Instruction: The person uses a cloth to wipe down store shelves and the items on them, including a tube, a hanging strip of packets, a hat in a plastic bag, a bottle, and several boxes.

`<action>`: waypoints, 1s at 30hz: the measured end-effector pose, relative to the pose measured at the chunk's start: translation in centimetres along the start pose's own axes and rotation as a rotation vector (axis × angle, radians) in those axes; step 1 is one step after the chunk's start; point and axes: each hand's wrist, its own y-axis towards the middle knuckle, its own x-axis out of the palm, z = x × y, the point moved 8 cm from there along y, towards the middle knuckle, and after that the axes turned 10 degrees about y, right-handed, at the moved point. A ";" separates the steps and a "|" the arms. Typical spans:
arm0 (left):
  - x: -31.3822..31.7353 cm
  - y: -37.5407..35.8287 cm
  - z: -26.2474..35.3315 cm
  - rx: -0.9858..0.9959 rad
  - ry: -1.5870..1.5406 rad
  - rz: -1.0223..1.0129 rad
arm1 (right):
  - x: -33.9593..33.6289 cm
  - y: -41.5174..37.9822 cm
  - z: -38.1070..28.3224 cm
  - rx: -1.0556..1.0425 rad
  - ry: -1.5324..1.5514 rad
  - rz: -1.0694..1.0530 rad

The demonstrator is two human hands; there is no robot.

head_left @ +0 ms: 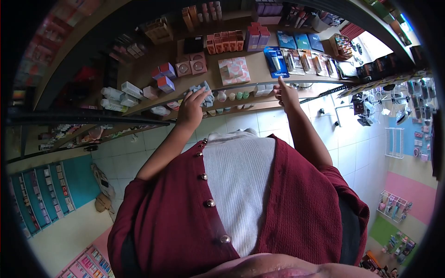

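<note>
l hand (pixel 192 107) on grey packs (pixel 204 92), r hand (pixel 286 95) pointing at shelf edge (pixel 259 83).

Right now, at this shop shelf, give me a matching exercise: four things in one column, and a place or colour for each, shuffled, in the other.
Things:
1. left hand
2. right hand
3. blue Vaseline pack
4. cardigan

Places or colours:
A. dark red, with a row of round buttons
B. lying on the shelf just above the raised forefinger
C. resting on a grey-blue item at the shelf edge
D. forefinger pointing up at the shelf edge

Pairs: 1-C, 2-D, 3-B, 4-A
</note>
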 end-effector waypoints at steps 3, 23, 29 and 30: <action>-1.0 -1.1 1.5 0.025 -0.087 0.010 | -1.6 1.5 -1.7 -0.130 -0.093 0.134; -4.4 -2.9 2.6 -0.248 -0.833 -0.057 | -0.3 -0.2 3.7 0.105 0.577 -0.445; -4.0 -1.9 4.0 -0.254 -1.013 -0.151 | -0.2 -0.7 3.7 0.163 0.490 -0.416; -4.1 -1.8 3.8 -0.299 -1.055 -0.145 | -0.4 -2.1 3.3 0.159 0.486 -0.431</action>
